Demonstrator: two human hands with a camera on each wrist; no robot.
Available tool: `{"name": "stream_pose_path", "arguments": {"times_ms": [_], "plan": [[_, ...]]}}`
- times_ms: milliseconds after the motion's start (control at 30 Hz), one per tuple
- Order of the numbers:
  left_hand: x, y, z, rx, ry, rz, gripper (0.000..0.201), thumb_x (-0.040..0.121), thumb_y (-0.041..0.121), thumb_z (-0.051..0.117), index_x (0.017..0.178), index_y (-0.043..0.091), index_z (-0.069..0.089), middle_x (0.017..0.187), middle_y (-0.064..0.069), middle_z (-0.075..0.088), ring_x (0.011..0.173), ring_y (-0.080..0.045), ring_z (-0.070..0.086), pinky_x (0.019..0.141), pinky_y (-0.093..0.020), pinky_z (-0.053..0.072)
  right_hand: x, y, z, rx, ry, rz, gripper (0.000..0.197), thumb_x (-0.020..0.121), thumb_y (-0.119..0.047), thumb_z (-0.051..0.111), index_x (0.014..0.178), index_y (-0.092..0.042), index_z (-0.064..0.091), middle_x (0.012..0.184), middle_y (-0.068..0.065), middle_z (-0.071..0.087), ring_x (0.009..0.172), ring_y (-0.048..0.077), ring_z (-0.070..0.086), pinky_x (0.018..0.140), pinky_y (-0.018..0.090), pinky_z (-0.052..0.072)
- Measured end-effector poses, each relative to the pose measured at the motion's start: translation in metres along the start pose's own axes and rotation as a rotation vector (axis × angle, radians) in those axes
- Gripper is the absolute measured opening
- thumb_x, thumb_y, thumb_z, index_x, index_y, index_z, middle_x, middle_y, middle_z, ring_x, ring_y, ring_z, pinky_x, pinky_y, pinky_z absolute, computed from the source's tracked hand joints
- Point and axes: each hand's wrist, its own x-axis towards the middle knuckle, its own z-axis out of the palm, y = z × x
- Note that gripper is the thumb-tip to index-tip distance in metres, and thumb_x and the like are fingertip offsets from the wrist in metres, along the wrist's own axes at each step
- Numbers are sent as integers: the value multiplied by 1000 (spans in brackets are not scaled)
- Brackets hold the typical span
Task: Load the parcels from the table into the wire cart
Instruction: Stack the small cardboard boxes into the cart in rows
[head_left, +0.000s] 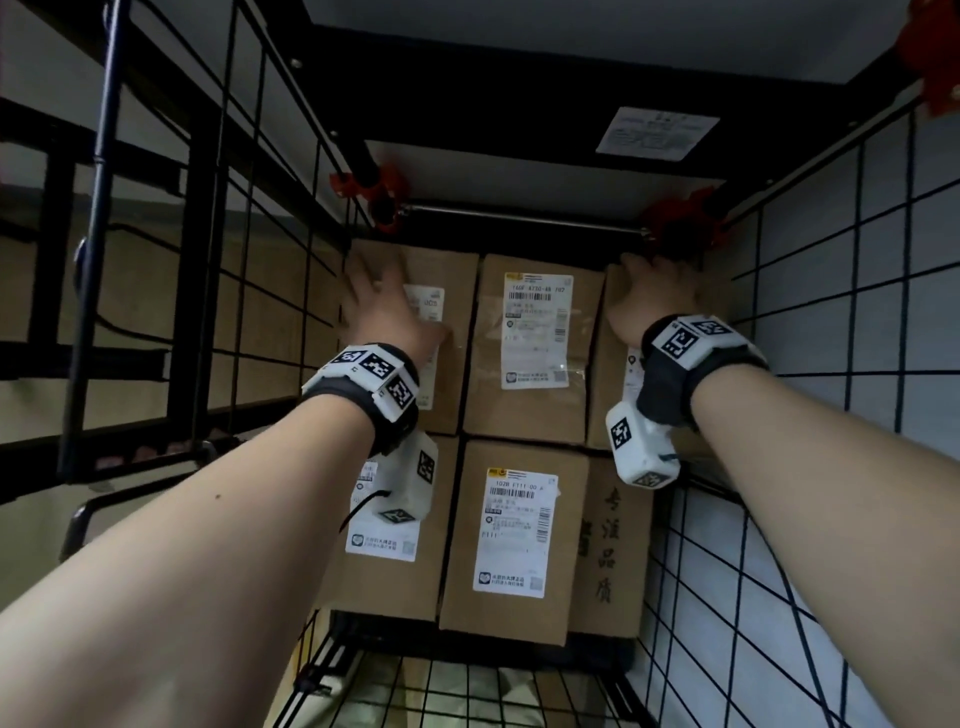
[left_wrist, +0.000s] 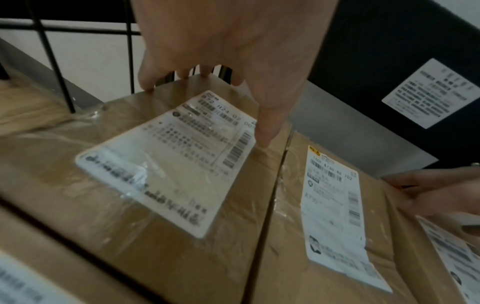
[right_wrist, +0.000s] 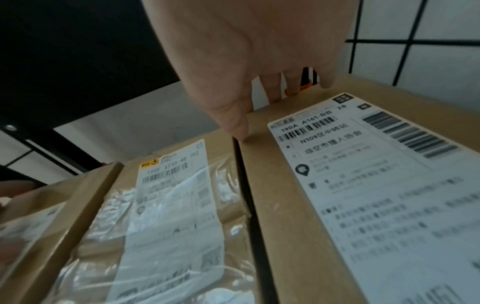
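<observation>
Reaching deep into the wire cart (head_left: 810, 291), a person stretches both bare arms toward a stack of cardboard parcels at its far end. Six boxes face us in two rows of three, packed edge to edge, each with a white shipping label.

The left hand (head_left: 382, 301) lies flat on the upper left parcel (left_wrist: 145, 185). Its fingers (left_wrist: 267, 131) are straight and spread, their tips over the box's far edge, and it grips nothing. The right hand (head_left: 644, 301) lies on the upper right parcel (right_wrist: 363, 205) in much the same way, fingers relaxed and slightly bent at that box's far top edge, the thumb near the narrow gap beside the upper middle parcel (head_left: 535, 348). Neither hand is closed around a box.

Both palms on the outer boxes of the top row suggests the person is pressing or squaring them against the back of the cart, so the row sits flush and leaves room in front. The tight packing seems meant to stop boxes from shifting when the cart rolls.

Black wire grid panels form the cart's left and right walls, and red clamps (head_left: 376, 187) hold a metal bar (head_left: 519, 218) just above the stack. Nearer us, the wire floor (head_left: 467, 691) of the cart is bare mesh. No surface with waiting parcels is in view, so how many remain is unknown.
</observation>
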Motion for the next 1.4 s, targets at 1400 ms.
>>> {"name": "stream_pose_path", "arguments": {"times_ms": [1400], "plan": [[-267, -87, -284, 324, 180, 681, 45, 86, 30, 58, 131, 21, 54, 133, -7, 51, 121, -28, 50, 102, -42, 41, -423, -196, -102, -63, 169, -330, 55, 92, -18, 43, 146, -27, 35, 151, 3, 37, 139, 27, 30, 114, 39, 28]]}}
